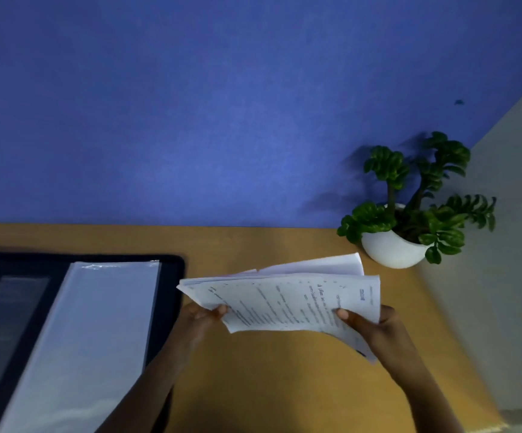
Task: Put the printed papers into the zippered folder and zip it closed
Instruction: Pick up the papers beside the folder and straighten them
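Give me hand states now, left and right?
Left hand: closed on the left edge of the printed papers.
Right hand: closed on their right edge.

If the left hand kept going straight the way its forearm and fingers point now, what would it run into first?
Nothing beyond the printed papers it already grips. The left hand points up-right toward the blue wall; past the stack only bare desk shows. The zippered folder lies off to its left. Depth is uncertain.
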The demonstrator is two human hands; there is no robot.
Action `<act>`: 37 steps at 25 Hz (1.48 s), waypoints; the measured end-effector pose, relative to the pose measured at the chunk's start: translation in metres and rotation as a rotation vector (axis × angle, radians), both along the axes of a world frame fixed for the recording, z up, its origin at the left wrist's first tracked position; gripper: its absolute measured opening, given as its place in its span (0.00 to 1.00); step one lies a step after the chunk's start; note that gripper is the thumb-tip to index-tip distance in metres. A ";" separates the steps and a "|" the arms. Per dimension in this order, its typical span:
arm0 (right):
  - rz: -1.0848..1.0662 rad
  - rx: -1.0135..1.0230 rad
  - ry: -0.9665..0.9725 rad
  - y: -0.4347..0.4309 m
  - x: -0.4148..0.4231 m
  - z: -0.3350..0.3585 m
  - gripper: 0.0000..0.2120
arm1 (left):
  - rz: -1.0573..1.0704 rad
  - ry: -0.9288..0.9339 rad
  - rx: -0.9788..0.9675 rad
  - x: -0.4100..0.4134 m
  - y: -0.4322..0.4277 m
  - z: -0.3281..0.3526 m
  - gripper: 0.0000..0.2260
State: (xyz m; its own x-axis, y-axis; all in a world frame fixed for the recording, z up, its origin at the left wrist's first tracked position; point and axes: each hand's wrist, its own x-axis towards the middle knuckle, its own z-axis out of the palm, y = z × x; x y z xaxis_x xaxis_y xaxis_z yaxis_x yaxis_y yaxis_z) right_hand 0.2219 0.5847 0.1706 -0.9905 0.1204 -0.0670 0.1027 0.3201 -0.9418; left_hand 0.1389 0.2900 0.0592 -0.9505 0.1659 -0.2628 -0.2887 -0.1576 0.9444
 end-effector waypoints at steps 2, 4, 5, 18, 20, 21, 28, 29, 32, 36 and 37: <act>-0.057 -0.115 -0.031 0.002 -0.005 -0.042 0.08 | 0.084 0.027 -0.093 -0.003 -0.008 0.001 0.10; -0.058 -0.209 -0.033 0.002 -0.007 -0.076 0.10 | 0.118 0.040 -0.155 -0.003 -0.019 -0.007 0.09; -0.055 -0.237 -0.031 0.000 -0.007 -0.090 0.10 | 0.101 0.046 -0.193 -0.002 -0.022 -0.011 0.10; -0.132 -0.292 -0.026 0.009 -0.011 -0.138 0.13 | -0.008 -0.011 -0.343 0.000 -0.015 -0.029 0.08; -0.142 -0.305 -0.046 0.007 -0.008 -0.142 0.12 | -0.011 -0.003 -0.349 0.002 -0.017 -0.032 0.08; -0.148 -0.309 -0.061 0.006 -0.007 -0.144 0.11 | -0.019 0.022 -0.356 0.002 -0.017 -0.032 0.09; -0.126 -0.308 -0.172 0.008 -0.023 -0.142 0.08 | 0.062 -0.031 -0.554 -0.026 -0.015 -0.028 0.10; -0.124 -0.351 -0.191 0.006 -0.026 -0.140 0.09 | 0.073 -0.094 -0.540 -0.031 -0.016 -0.029 0.10; -0.133 -0.553 -0.328 0.001 -0.032 -0.140 0.11 | 0.088 -0.231 -0.523 -0.040 -0.019 -0.031 0.11; -0.040 -0.677 -0.489 -0.010 -0.032 -0.145 0.19 | 0.092 -0.337 -0.509 -0.043 -0.027 -0.035 0.11; -0.009 -0.684 -0.500 -0.013 -0.030 -0.146 0.20 | 0.096 -0.352 -0.510 -0.042 -0.029 -0.036 0.11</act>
State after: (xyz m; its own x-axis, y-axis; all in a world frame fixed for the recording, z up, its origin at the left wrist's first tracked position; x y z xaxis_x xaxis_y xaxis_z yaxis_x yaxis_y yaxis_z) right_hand 0.1915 0.5713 0.0246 -0.8238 -0.0988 -0.5582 0.5589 -0.3061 -0.7707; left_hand 0.0972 0.2614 0.0236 -0.7969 -0.1452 -0.5863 -0.6030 0.2473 0.7584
